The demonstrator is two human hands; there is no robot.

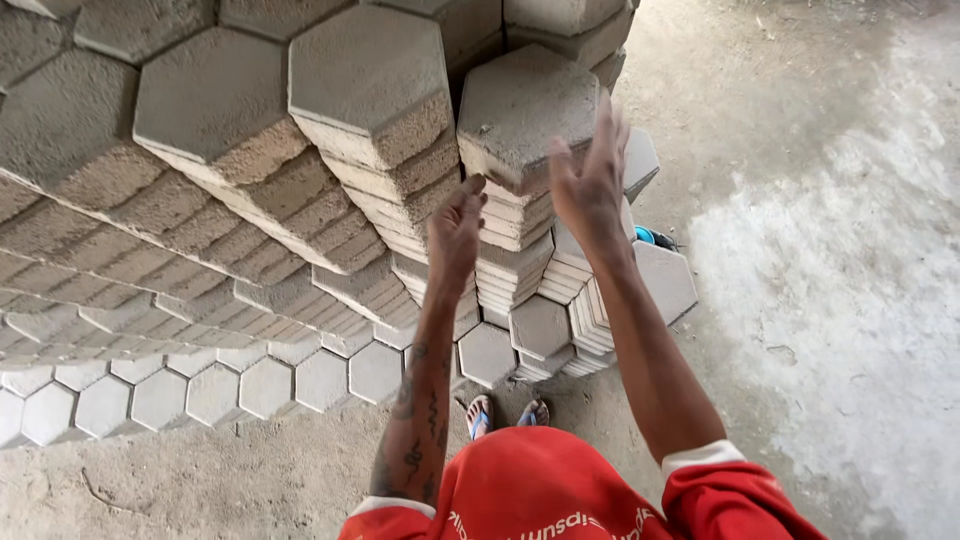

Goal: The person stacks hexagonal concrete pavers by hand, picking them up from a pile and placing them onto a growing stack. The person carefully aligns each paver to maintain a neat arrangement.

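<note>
two hands [455, 232] [590, 185] at hexagonal paver [520, 110]

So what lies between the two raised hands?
In the head view, the stacked hexagonal pavers show between the left hand and the right hand.

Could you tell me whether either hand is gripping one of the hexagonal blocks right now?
No: the left hand and right hand are raised with open fingers beside the top hexagonal block, closed on nothing.

Both bare forearms rise from the bottom centre of the frame toward its middle. The left hand [455, 232] is loosely curled, fingers bent, while the right hand [590, 185] reaches higher, open, fingers spread upward.
</note>
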